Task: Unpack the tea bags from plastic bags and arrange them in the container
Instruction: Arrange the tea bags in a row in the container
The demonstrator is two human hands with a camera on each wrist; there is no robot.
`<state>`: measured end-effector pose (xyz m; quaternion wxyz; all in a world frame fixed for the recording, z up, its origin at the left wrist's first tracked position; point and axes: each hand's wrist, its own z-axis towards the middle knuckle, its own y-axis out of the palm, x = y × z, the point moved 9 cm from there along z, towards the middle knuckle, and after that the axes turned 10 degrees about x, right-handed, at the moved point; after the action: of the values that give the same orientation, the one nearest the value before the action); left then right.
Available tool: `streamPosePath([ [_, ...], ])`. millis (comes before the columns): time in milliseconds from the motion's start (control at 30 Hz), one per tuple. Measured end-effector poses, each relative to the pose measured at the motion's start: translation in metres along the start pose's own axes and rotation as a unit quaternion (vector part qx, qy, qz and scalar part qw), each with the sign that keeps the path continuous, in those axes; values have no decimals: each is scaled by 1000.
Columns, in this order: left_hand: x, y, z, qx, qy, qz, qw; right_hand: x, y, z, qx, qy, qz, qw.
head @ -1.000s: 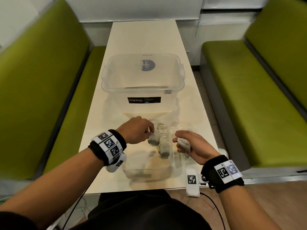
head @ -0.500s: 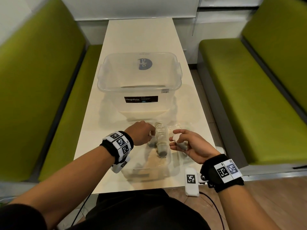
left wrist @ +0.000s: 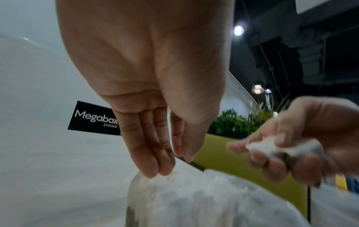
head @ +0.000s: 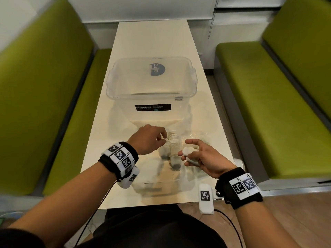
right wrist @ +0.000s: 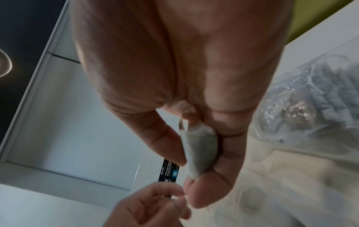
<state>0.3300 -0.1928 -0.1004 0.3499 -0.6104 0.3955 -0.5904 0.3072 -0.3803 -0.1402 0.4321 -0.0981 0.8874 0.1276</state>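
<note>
A clear "Megabox" container (head: 111, 81) stands open mid-table, with nothing visible inside it. Just in front lies a clear plastic bag (head: 174, 158) holding several tea bags. My left hand (head: 162, 138) hovers over the bag's far end. In the left wrist view its straight fingers (left wrist: 155, 169) touch the top of the bag (left wrist: 194, 199) and nothing shows between thumb and fingers. My right hand (head: 186, 154) sits to the right of the bag and holds white tea bags (head: 189, 153). The right wrist view shows one tea bag (right wrist: 200, 152) pinched between thumb and fingers.
More crumpled plastic with tea bags (right wrist: 310, 107) lies right of my right hand. A white tagged device (head: 206, 197) rests at the table's front edge. Green benches (head: 44, 86) (head: 268, 104) flank the narrow cream table (head: 152, 38).
My left hand has drawn back up to the top of the plastic bag. My right hand has lifted slightly with its tea bags, forefinger stretched out.
</note>
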Motion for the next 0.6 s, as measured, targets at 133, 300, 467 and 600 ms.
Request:
streamPosePath([
  [133,15,-16,-10,-5,-9,-138,990,-6,14,-8,-48,-34,-52,997],
  [300,38,-16,-35,-99,23,-222,970,-13,34,-14,-99,-67,-103,987],
  [467,44,-18,-48,-104,30,-227,968,-16,43,-15,-118,-85,-137,980],
  [600,41,-22,-49,-79,25,-217,973,-13,45,-14,-115,-78,-124,983],
])
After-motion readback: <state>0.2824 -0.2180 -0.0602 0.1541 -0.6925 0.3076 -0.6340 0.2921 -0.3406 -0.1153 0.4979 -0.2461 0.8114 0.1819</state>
